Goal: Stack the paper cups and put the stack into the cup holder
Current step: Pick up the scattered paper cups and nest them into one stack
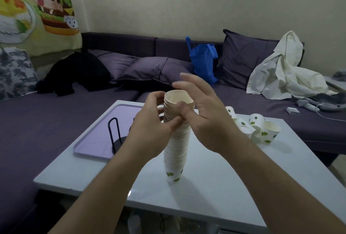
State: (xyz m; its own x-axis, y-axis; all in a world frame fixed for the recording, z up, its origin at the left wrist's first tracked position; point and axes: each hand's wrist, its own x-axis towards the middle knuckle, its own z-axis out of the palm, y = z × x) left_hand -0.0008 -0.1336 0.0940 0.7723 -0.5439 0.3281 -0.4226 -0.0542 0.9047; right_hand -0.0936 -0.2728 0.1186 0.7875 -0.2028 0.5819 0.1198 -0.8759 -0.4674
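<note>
Cup stack (175,151): tall, upright on the white counter (215,187), near its middle.
Left hand (151,121): fingers curled around the stack's top.
Right hand (202,113): thumb on the rim, fingers spread apart.
Cup holder (115,136): on the purple tray (89,140), left.
Loose cups (258,127): right, behind.

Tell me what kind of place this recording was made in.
Most likely a home living room: a purple sofa with cushions, a cartoon wall hanging, and a low white table.

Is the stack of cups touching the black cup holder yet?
Apart. The head view shows the stack standing on the white table, with bare tabletop between it and the cup holder on the purple tray.
</note>
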